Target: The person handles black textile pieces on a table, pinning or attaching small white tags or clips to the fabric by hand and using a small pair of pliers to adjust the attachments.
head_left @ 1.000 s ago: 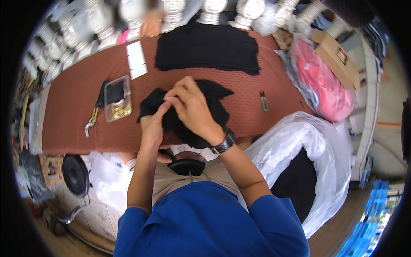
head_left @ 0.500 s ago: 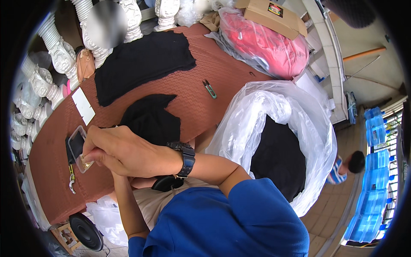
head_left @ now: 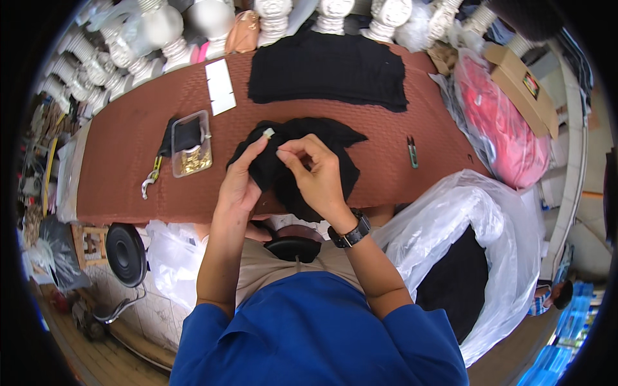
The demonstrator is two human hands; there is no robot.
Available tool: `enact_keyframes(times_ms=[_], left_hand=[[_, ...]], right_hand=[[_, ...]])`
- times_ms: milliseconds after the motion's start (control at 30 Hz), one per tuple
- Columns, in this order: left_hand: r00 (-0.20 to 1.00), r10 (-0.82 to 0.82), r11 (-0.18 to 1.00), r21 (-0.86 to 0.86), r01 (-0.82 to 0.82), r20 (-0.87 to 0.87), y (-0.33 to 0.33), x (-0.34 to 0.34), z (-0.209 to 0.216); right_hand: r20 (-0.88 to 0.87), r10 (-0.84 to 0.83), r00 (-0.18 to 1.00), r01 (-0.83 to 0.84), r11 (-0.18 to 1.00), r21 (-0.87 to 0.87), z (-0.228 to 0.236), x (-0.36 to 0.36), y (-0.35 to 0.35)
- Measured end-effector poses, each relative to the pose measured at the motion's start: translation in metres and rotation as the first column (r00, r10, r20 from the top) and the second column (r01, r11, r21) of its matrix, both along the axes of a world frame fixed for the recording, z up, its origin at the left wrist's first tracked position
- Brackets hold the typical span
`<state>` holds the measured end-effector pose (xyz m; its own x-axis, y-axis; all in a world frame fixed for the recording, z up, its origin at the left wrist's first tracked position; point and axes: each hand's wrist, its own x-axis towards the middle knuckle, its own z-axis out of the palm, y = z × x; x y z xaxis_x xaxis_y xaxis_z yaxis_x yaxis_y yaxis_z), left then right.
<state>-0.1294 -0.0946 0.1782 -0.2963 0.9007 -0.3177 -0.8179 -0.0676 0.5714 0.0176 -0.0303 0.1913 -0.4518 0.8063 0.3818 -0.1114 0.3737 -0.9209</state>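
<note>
Black cloth (head_left: 302, 138) lies bunched at the table's near edge. My left hand (head_left: 241, 183) is closed on its left part, the thumb beside a small white tag (head_left: 268, 133). Just to the right, my right hand (head_left: 317, 174) is pinched in front of the cloth; whatever sits between its fingertips is too small to make out. Left of both hands is a clear plastic box (head_left: 207, 125) containing small gold-coloured metal pieces (head_left: 194, 161).
A brown-covered table (head_left: 129, 154) bears folded black fabric (head_left: 328, 67), a white card (head_left: 221, 87), green-handled thread snips (head_left: 412, 153) and a yellow-handled tool (head_left: 154, 170). An open plastic bag (head_left: 515, 238) holding black cloth stands right. White balusters (head_left: 170, 32) line the back.
My right hand has left the clear box and come back to the right, beside my left hand at the black cloth. The view has swung left.
</note>
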Motion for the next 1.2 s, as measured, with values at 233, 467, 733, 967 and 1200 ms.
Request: enact_keyframes(times_ms=[233, 467, 733, 967, 1200], left_hand=[[1.000, 0.023, 1.000, -0.003, -0.023, -0.019, -0.003, 0.005, 0.002], [1.000, 0.028, 1.000, 0.011, -0.028, 0.002, -0.005, 0.007, 0.006], [1.000, 0.026, 1.000, 0.008, -0.026, 0.001, -0.007, 0.008, 0.009], [0.999, 0.031, 1.000, -0.003, -0.031, -0.008, -0.007, 0.010, 0.013], [0.998, 0.049, 0.998, -0.023, -0.050, -0.031, -0.008, 0.009, 0.008]], right_hand=[[-0.013, -0.027, 1.000, 0.028, 0.999, 0.025, -0.001, -0.005, -0.002], [0.018, -0.017, 1.000, 0.018, 1.000, -0.017, -0.004, -0.006, -0.003], [-0.008, -0.007, 1.000, 0.007, 0.999, -0.047, -0.006, -0.009, -0.004], [-0.028, -0.034, 0.999, 0.033, 0.999, -0.007, -0.010, -0.011, -0.001], [-0.013, -0.034, 0.999, 0.034, 0.999, -0.010, -0.008, -0.010, 0.001]])
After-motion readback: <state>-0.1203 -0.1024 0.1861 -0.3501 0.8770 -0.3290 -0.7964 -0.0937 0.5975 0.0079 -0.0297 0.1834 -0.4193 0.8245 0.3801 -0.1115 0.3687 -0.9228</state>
